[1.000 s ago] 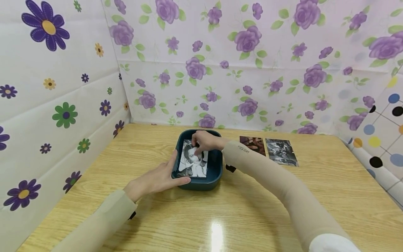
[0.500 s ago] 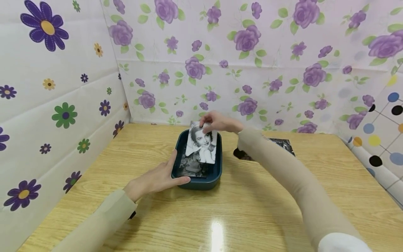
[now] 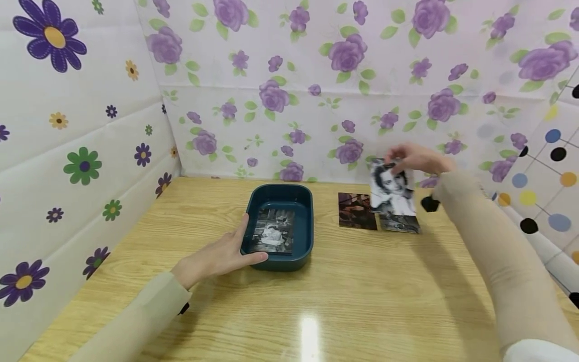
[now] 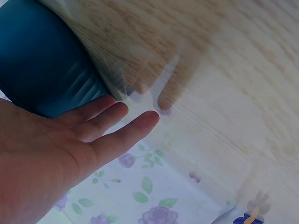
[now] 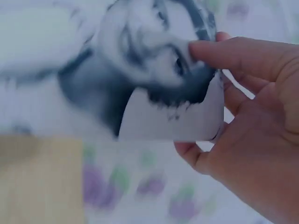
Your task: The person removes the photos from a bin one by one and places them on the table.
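Up off the table at the back right, my right hand [image 3: 420,158] pinches a black-and-white portrait photo [image 3: 392,193] by its top edge. In the right wrist view the thumb presses the front of the print and the other fingers lie behind it. A dark teal rectangular bin [image 3: 281,264] stands left of centre, with another black-and-white photo [image 3: 272,234] lying on its floor. My left hand [image 3: 212,257] rests at the bin's near left corner, thumb along the front rim. Its straight fingers [image 4: 126,133] lie by the bin's outer wall in the left wrist view.
Right of the bin, a brownish photo [image 3: 356,212] lies flat on the wooden table [image 3: 280,317]. Beside it is a black-and-white photo [image 3: 400,224], partly covered by the held print in the head view. Flowered cloth [image 3: 312,125] closes off the back and sides.
The portrait photo has been lifted out of the bin and carried right by my right hand, over the photos on the table. Another photo now shows in the bin. My left hand stays put.
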{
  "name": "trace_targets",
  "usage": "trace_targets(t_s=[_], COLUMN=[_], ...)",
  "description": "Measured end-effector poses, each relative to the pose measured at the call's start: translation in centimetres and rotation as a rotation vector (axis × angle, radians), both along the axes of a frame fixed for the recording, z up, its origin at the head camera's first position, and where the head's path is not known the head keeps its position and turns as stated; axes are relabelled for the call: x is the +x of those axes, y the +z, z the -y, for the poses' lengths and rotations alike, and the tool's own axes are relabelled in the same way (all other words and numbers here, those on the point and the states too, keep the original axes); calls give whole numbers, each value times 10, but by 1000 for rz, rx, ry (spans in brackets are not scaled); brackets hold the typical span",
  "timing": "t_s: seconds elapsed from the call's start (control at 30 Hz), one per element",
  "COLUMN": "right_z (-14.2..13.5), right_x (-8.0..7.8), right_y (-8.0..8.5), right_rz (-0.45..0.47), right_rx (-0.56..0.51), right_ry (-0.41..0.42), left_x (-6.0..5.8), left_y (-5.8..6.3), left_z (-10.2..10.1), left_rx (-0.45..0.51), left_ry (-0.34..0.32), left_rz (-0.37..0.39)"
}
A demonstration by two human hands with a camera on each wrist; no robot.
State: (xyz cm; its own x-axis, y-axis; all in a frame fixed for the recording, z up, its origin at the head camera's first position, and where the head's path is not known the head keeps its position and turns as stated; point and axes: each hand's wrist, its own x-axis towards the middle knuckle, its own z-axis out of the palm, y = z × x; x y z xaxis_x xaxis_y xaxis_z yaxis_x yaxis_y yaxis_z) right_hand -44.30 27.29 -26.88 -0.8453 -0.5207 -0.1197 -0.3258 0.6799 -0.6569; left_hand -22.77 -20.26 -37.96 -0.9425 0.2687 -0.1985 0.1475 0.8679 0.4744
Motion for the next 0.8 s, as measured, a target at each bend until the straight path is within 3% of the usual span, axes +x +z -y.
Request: trace_targets(t_s=[0.13,0.27,0.43,0.53,0.8], right_z=[-62,-94,-102,-101,-98], right_x=[0,2,4,3,1], right_y=[-15,-33,-56,-69,-89], right_rz=[-25,-44,-105,-169,-212], right_rx=[101,173,277,335,355], right_ry=[-48,-87,-109,-171,-294], left_x=[2,3,3,4,3], left_y=[1,-1,-4,-5,-5], left_z=[4,7,7,6,4], left_rx=[0,-1,-9,-10,9], left_ry=[6,9,13,18,9], left_rz=[0,-9,-8,0,6])
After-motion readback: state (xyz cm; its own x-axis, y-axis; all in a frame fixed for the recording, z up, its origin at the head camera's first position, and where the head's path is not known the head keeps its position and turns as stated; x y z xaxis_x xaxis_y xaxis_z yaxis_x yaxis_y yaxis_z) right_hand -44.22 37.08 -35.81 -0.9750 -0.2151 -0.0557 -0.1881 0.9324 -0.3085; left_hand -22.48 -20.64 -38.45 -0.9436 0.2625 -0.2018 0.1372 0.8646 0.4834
